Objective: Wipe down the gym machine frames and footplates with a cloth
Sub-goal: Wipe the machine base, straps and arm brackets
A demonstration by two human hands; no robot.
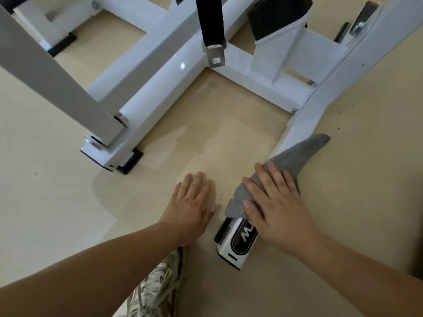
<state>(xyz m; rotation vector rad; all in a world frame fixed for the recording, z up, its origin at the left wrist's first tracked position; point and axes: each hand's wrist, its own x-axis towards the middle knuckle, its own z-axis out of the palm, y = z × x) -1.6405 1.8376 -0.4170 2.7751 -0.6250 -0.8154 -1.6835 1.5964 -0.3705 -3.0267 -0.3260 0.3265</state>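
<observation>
A white gym machine frame (160,65) stands on the beige floor. One of its legs (302,115) runs down to the right and ends in a white cap with a black logo (238,245). A grey cloth (295,156) lies draped over that leg near its end. My right hand (277,207) presses flat on the cloth, fingers straight and spread across the leg. My left hand (194,207) rests flat on the floor to the left of the leg, fingers straight, holding nothing.
A black strap with a metal buckle (214,45) hangs over the frame's crossbar. A grey upright post (57,72) slants down at the left. Black rubber feet (131,160) sit under the frame. My sneaker (158,284) is at the bottom centre.
</observation>
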